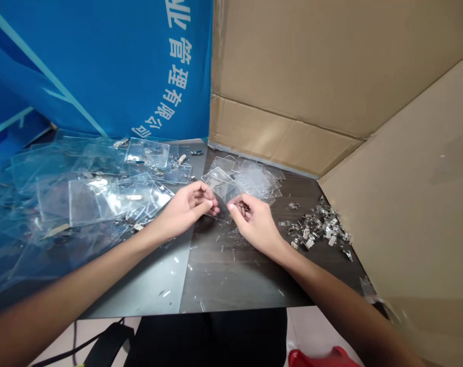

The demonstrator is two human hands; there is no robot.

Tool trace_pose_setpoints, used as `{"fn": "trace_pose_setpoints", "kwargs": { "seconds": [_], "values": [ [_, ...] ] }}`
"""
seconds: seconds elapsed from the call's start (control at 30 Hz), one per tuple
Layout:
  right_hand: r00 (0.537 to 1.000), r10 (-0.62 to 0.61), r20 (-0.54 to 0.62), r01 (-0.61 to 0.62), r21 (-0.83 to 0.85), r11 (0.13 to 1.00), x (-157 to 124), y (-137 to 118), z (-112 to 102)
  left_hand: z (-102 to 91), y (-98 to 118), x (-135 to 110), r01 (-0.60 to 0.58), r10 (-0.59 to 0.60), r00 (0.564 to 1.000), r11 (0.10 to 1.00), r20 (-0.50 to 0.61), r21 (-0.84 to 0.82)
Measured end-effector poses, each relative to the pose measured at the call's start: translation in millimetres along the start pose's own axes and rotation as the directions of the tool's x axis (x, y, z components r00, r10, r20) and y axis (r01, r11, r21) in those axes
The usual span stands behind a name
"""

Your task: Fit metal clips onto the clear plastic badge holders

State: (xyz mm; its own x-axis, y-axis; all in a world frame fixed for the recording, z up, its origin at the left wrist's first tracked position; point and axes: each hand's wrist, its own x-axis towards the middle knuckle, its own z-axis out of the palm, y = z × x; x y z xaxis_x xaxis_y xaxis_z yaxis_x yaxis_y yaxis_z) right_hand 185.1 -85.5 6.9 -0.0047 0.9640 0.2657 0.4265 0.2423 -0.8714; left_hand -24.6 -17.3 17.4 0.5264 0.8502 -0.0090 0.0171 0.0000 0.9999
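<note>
Two bare hands work close together above a dark tabletop (220,278). Nearest the lens, a red object (323,358) and a black strap (109,346) show below the table edge. The right hand (252,221) is curled, its fingertips (231,208) pinching a small metal clip (245,207). The left hand (181,210) is also closed into a pinch, but whether its fingertips (212,208) grasp anything cannot be told. Parts this small seem best held in the fingertips, low over the dark surface, where a dropped one would stay easy to spot. Thin plastic slivers (216,265) lie around the hands. To the right sits a heap of metal clips (319,227). Just beyond the hands is a stack of clear plastic sleeves (252,178), and a wider spread of clear sleeves (94,199) lies to the left. Farthest off stand a cardboard panel (288,66) and a blue printed banner (101,66).
</note>
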Motion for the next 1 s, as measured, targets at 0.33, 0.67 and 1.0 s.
{"fn": "trace_pose_setpoints", "kwargs": {
  "seconds": [0.33, 0.67, 1.0],
  "values": [
    [0.784, -0.607, -0.129, 0.537, -0.350, 0.768, 1.7, 8.2, -6.8, 1.4, 9.7, -5.2, -0.090, 0.095, 0.991, 0.994, 0.094, -0.059],
    [0.628, -0.769, 0.120, 0.755, -0.337, 0.563, 1.8, 20.0, -20.3, 11.3, -7.8, -4.7, -0.020, -0.014, 0.971, 0.990, 0.238, 0.140],
    [0.659, -0.749, 0.065, 0.725, -0.321, 0.609, 4.0, 18.6, -15.9, 19.4, -16.0, -6.6, 0.045, -0.037, 0.980, 0.998, 0.198, -0.040]
  ]
}}
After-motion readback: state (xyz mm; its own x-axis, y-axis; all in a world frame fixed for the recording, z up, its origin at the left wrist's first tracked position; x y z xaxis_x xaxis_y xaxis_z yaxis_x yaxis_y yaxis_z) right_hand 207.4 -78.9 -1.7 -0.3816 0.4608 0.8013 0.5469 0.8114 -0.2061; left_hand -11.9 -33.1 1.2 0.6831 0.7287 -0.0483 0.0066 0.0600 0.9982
